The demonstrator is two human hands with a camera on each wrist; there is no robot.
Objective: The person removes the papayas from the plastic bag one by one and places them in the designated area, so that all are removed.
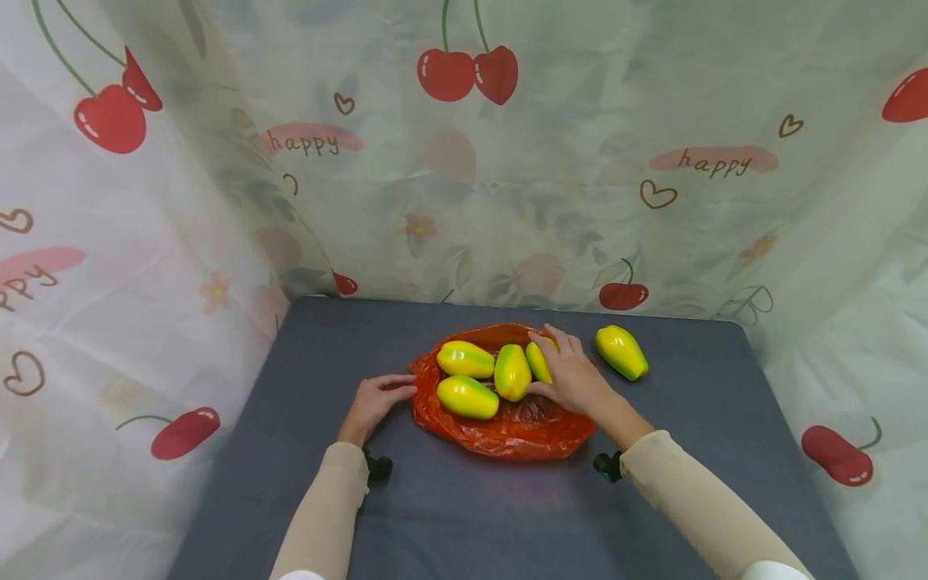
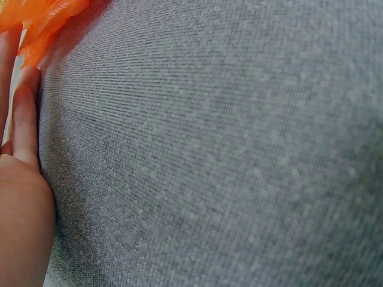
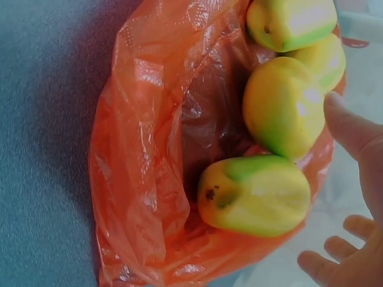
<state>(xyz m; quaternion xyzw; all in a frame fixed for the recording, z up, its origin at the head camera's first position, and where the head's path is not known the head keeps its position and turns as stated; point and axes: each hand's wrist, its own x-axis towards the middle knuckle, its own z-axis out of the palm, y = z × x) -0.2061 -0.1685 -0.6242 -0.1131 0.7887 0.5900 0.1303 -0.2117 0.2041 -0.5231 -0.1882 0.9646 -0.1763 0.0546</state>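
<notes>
A red plastic bag [image 1: 500, 441] lies spread open on the table, with several yellow-green papayas inside, among them a left front papaya [image 1: 467, 398] and an upright middle papaya [image 1: 512, 373]. My right hand [image 1: 573, 379] is over the bag's right side, above the rightmost papaya [image 3: 257, 196], partly hiding it in the head view. The right wrist view shows its thumb and fingers spread apart, not closed round the fruit. At the bag's left edge, my left hand [image 1: 377, 400] has its fingers extended, with fingertips [image 2: 27, 95] at the plastic.
Another papaya [image 1: 621, 353] lies outside the bag, toward the table's back right. The dark grey table [image 1: 478, 524] ends in front of a cherry-print curtain [image 1: 464, 201], which also hangs on both sides.
</notes>
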